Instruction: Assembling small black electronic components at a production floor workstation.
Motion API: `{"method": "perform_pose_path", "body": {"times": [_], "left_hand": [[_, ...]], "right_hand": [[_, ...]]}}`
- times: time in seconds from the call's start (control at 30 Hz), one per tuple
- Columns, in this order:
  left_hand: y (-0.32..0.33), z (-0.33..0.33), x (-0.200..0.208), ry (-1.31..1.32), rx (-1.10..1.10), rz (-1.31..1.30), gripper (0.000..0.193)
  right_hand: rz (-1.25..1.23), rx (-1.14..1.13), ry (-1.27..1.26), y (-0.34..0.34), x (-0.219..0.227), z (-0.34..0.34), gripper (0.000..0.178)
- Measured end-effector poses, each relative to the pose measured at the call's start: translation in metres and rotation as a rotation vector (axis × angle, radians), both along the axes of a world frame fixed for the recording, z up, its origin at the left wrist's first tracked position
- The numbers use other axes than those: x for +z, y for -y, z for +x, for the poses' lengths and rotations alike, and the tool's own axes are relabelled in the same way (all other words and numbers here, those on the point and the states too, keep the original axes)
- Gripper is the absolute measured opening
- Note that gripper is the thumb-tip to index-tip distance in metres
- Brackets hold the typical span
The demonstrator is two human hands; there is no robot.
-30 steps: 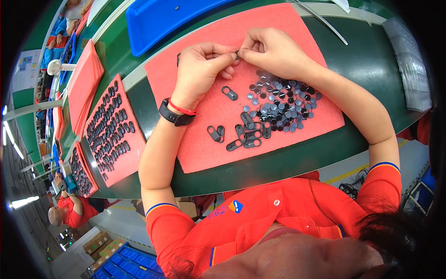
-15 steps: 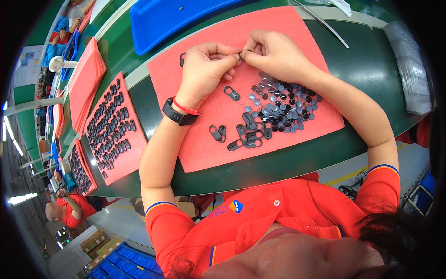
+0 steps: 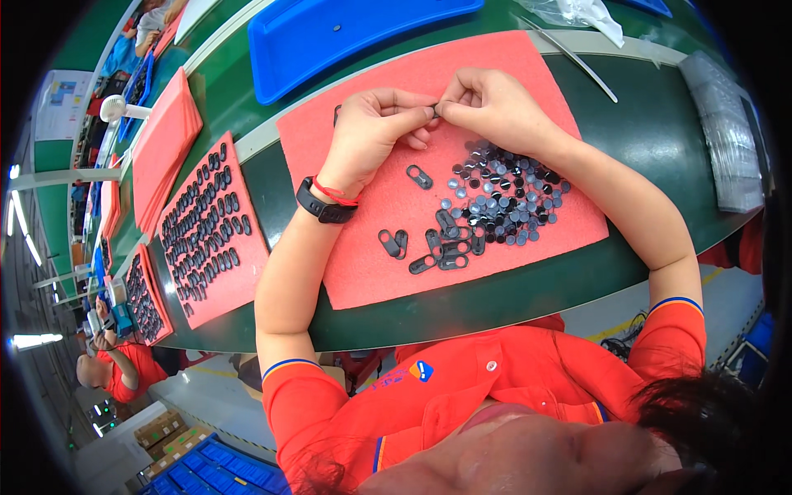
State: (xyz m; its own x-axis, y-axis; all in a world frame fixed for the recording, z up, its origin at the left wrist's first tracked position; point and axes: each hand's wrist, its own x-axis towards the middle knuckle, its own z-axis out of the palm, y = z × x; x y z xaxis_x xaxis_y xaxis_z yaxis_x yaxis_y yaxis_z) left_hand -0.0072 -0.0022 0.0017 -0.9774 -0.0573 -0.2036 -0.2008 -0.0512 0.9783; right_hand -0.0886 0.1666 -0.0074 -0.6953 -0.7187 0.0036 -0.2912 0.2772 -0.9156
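Note:
My left hand (image 3: 371, 132) and my right hand (image 3: 497, 110) meet fingertip to fingertip above the far part of a pink foam mat (image 3: 363, 276). Between their pinched thumbs and fingers is a small dark piece (image 3: 436, 110), mostly covered, so its kind is unclear. Below the hands lies a single black oval part with a round opening (image 3: 419, 176). Nearer me is a loose cluster of the same black oval parts (image 3: 452, 247). A pile of small round discs (image 3: 507, 198), black and grey-blue, spreads below my right hand. Another dark part shows partly behind my left hand.
A blue tray (image 3: 285, 58) lies beyond the mat, beside a thin metal strip (image 3: 577, 62). To the left, another pink mat (image 3: 247, 268) carries rows of black parts, with stacked pink sheets (image 3: 169, 140) behind. Clear plastic trays (image 3: 722, 136) stand at right. Another person (image 3: 124, 371) is at far left.
The whole view has shifted slightly, so the scene sits a little lower and to the right. Both hands still pinch together at nearly the same place over the mat.

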Motion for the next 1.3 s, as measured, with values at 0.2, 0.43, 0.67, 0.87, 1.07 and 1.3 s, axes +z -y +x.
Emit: {"method": "perform_pose_path", "body": {"times": [0.2,0.43,0.67,0.87,1.07,1.3], "left_hand": [[-0.004,0.000,0.002,0.006,0.013,-0.069,0.019],[0.000,0.001,0.002,-0.010,0.014,0.003,0.017],[-0.001,0.000,0.003,0.037,-0.001,0.057,0.019],[-0.005,-0.001,0.001,-0.006,0.022,-0.010,0.018],[-0.007,0.003,-0.006,-0.127,0.081,-0.433,0.020],[0.019,0.040,0.019,-0.419,0.186,-0.546,0.014]], "right_hand": [[0.020,-0.002,-0.017,0.000,0.002,0.000,0.019],[-0.056,-0.005,0.074,0.000,0.001,-0.001,0.020],[-0.074,-0.012,0.153,-0.003,0.002,-0.002,0.020],[-0.011,0.001,0.023,-0.001,0.001,-0.004,0.020],[0.060,-0.021,-0.262,0.002,-0.001,0.002,0.021],[-0.137,0.004,0.057,-0.003,-0.002,0.010,0.017]]}}
